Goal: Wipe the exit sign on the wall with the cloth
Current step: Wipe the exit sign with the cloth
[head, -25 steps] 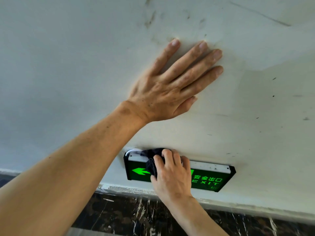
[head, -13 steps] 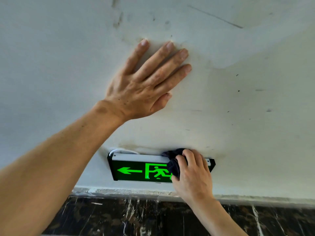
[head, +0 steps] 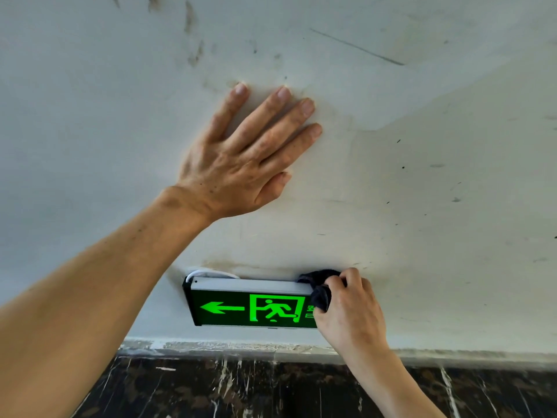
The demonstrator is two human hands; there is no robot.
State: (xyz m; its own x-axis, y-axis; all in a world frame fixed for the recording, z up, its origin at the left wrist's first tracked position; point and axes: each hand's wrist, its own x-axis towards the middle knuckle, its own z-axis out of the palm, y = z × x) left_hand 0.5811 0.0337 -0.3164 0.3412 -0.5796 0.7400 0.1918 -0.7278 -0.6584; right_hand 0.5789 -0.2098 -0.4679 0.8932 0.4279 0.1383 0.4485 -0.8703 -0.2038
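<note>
The exit sign [head: 241,306] is a black box with a green arrow and running figure, mounted low on the white wall [head: 422,176]. My right hand [head: 349,315] covers the sign's right end and grips a dark cloth [head: 321,292], pressed against the sign's top right corner. The sign's right part is hidden behind that hand. My left hand [head: 241,164] lies flat on the wall above the sign, fingers spread, holding nothing.
A white cable [head: 208,271] loops out behind the sign's top left corner. Below the wall runs a rough pale edge, then a dark marbled skirting [head: 241,390]. The wall bears scuffs and dirt marks.
My right hand with the cloth has slid along the sign's top from its left part to its right end. The arrow and running figure are now uncovered. My left hand stays flat on the wall.
</note>
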